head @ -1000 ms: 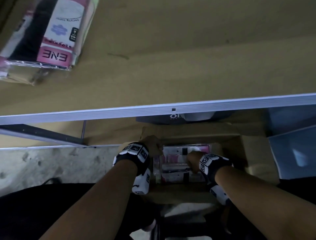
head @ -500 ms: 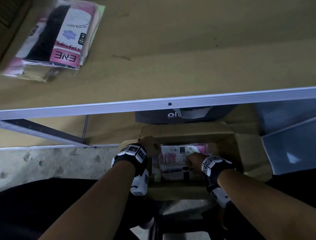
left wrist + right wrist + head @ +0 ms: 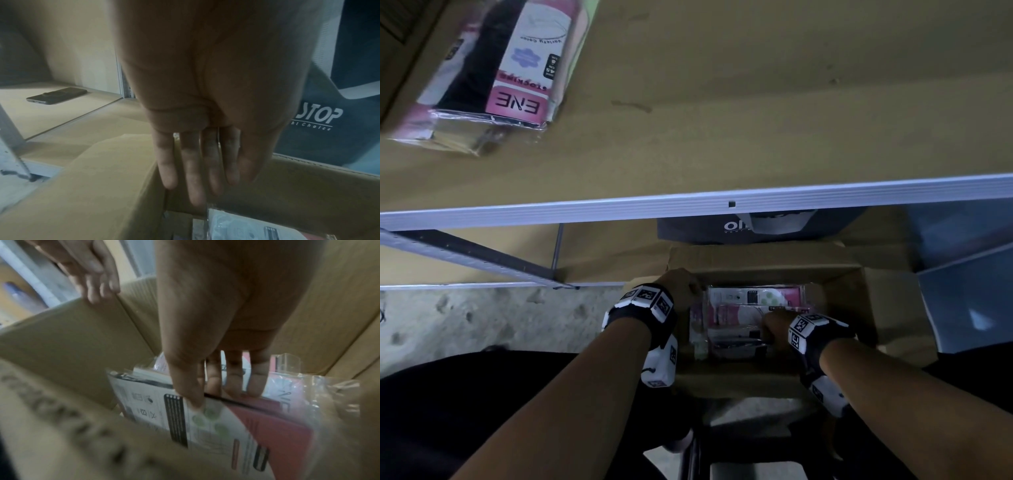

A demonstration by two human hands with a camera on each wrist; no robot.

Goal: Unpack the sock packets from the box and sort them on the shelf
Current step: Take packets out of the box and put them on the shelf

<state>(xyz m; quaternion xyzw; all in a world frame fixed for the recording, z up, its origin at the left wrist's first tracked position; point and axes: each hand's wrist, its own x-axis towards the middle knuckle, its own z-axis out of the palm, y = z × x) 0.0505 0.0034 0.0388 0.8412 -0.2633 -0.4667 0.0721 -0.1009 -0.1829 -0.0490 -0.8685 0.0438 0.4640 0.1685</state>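
An open cardboard box [image 3: 859,308] stands on the floor under the shelf [image 3: 722,137], with several sock packets standing in it. My right hand [image 3: 774,325] reaches into it. Its thumb and fingers [image 3: 205,395] pinch the top edge of a white and red sock packet [image 3: 246,426], which also shows in the head view [image 3: 739,315]. My left hand [image 3: 681,287] is at the box's left wall, fingers [image 3: 197,170] straight down along the inside of the cardboard. A wrapped stack of pink, black and white sock packets [image 3: 493,75] lies at the shelf's far left.
The shelf's metal front rail [image 3: 688,205] runs across above the box. A dark bag with white lettering [image 3: 756,229] stands behind the box. A phone [image 3: 57,95] lies on the low shelf to the left. A blue-grey panel [image 3: 969,291] is on the right and concrete floor [image 3: 482,318] on the left.
Both hands stay at the box, the right one still on the packet's edge. Only my head view has drifted, so the shelf packets sit lower and further right.
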